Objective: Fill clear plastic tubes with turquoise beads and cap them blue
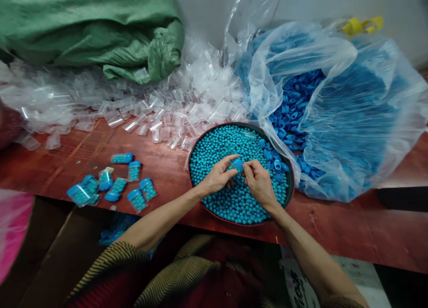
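free: bare table [174, 174] left of tray [192, 158] | blocked right: cap bag [351, 121]

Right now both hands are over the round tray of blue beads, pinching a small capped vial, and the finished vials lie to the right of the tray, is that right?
Not quite. The left hand and right hand do pinch a small capped vial over the round tray of blue beads, but the finished vials lie to the left of the tray, as the head view shows.

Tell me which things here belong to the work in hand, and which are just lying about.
In use: left hand, right hand, small blue-capped vial, tray of blue beads, filled vials, empty vials, bag of blue caps.
Lying about: green sack, yellow strap.
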`<state>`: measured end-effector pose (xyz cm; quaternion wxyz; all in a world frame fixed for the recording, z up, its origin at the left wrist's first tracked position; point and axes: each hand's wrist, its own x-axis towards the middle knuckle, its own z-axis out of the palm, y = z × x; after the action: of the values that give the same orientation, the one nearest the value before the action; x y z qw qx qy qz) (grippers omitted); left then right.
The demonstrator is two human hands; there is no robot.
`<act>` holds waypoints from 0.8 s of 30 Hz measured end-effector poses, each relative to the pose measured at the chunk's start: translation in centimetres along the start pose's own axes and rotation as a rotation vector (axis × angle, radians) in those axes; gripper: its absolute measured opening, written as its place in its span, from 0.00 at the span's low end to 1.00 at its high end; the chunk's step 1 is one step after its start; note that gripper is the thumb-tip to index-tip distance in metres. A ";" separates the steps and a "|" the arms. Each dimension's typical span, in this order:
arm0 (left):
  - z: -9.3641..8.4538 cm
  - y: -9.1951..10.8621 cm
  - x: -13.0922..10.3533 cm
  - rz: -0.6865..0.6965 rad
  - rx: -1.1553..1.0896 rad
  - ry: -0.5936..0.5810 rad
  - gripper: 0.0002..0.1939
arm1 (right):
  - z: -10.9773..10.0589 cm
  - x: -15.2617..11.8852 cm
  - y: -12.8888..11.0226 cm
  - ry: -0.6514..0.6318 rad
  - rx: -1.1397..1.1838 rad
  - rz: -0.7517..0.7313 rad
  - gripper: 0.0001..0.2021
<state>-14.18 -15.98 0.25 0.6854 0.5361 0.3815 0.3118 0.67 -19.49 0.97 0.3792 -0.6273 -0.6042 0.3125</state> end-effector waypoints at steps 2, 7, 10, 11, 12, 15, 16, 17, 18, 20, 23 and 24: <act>0.2 0.4 -0.2 -0.021 -0.022 0.010 0.27 | 0.2 -0.4 -0.2 0.048 -0.017 -0.011 0.10; 0.5 0.6 -0.6 -0.042 -0.014 0.055 0.19 | -0.1 -0.4 -0.2 -0.055 -0.063 -0.135 0.09; 0.6 0.1 -0.8 -0.032 -0.002 0.090 0.15 | -0.9 0.3 0.0 -0.206 -0.064 -0.156 0.09; 0.6 0.0 -0.8 -0.023 -0.011 0.106 0.15 | -1.2 0.5 0.0 -0.236 -0.038 -0.145 0.08; 0.5 -0.1 -0.8 -0.017 -0.028 0.116 0.15 | -1.5 0.7 0.0 -0.273 0.008 -0.129 0.06; -0.1 0.0 -0.9 -0.021 -0.060 0.073 0.17 | -2.4 1.0 0.1 -0.440 0.226 -0.025 0.11; -0.4 0.1 -0.9 -0.027 -0.046 0.045 0.18 | -2.7 1.1 0.2 -0.483 0.305 0.022 0.13; -0.6 0.1 -1.0 -0.033 -0.020 0.018 0.18 | -2.8 1.2 0.2 -0.498 0.380 0.071 0.14; -0.8 0.2 -1.1 -0.038 0.009 -0.007 0.18 | -2.9 1.3 0.3 -0.476 0.447 0.118 0.16; -0.9 0.2 -1.3 -0.042 0.046 -0.052 0.17 | -2.8 1.5 0.4 -0.364 0.534 0.185 0.22; -0.6 0.1 -1.6 -0.036 0.035 -0.076 0.17 | -2.3 1.7 0.3 -0.217 0.494 0.212 0.20; -0.4 0.1 -1.7 -0.035 0.026 -0.056 0.17 | -2.1 1.7 0.1 -0.193 0.436 0.182 0.16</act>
<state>-15.41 -17.18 0.62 0.6941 0.5467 0.3755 0.2798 2.69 -18.03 2.07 0.4165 -0.5497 -0.4969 0.5267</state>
